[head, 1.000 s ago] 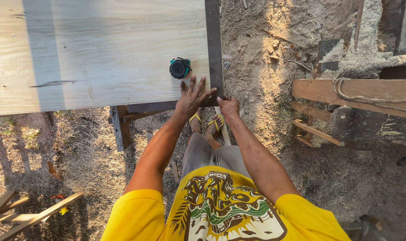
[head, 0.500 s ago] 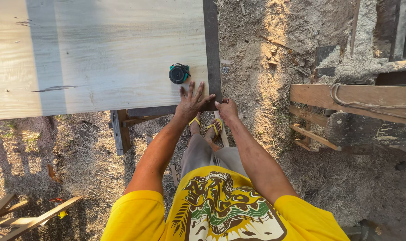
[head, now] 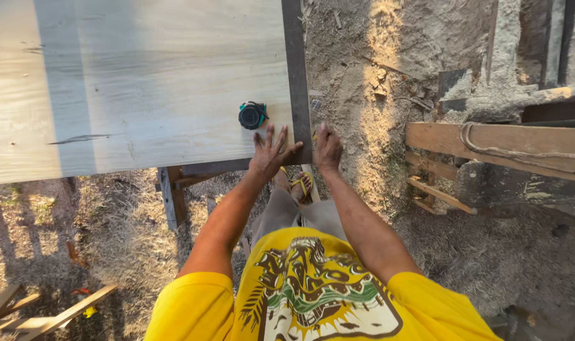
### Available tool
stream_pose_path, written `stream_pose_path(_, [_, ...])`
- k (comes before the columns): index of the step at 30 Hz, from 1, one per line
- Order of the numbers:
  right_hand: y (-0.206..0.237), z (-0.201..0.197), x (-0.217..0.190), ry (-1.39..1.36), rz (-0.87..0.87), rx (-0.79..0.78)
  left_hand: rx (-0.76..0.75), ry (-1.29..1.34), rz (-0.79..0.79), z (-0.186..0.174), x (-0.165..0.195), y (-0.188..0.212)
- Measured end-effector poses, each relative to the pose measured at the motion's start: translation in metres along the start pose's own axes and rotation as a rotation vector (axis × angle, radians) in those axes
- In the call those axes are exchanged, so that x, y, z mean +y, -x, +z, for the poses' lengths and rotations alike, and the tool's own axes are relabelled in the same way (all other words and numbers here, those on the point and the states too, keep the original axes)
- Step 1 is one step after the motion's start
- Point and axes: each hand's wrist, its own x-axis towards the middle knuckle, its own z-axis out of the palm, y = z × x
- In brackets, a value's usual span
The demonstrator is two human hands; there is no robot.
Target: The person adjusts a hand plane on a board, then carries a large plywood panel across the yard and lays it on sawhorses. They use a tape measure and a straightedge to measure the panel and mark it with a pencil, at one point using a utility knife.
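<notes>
View from above of a person in a yellow printed shirt (head: 312, 297) at the near right corner of a large pale plywood sheet (head: 142, 82). The left hand (head: 271, 151) lies flat on the sheet's corner, palm down, fingers spread and open, gripping nothing; its fingertips point toward a small round teal-and-black tape measure (head: 252, 115), which rests on the sheet just beyond them, near but not touching. The right hand (head: 328, 148) rests at the sheet's right edge, on or against the long dark straight strip (head: 296, 76) that runs along that edge; the fingers are curved downward, and whether they clasp the edge or merely press on it cannot be told. The two hands lie close together, either side of the strip's near end. Beneath the sheet a wooden support frame (head: 173, 189) shows at the near edge, and the person's feet in yellow-strapped sandals (head: 300, 183) stand on dry, sandy ground (head: 376, 126). To the right lies a weathered wooden plank (head: 521, 148) with a coil of rope (head: 477, 136) draped on it; loose wooden slats (head: 41, 312) lie at lower left.
</notes>
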Motion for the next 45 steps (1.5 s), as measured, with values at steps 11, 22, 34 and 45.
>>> stream_pose_path(11, [-0.022, 0.024, -0.014, 0.094, -0.524, 0.141, -0.055, -0.12, 0.095, 0.004, -0.006, 0.0])
stream_pose_path(22, [-0.034, 0.02, -0.021, 0.392, -0.602, -0.096, -0.061, -0.087, 0.135, 0.011, -0.012, -0.004])
stream_pose_path(34, [-0.096, 0.025, -0.052, 0.246, -0.627, -0.114, 0.021, -0.069, 0.107, 0.009, -0.014, -0.013])
stream_pose_path(45, [-0.095, 0.018, -0.036, 0.242, -0.657, -0.179, 0.06, -0.075, 0.084, 0.008, -0.012, -0.006])
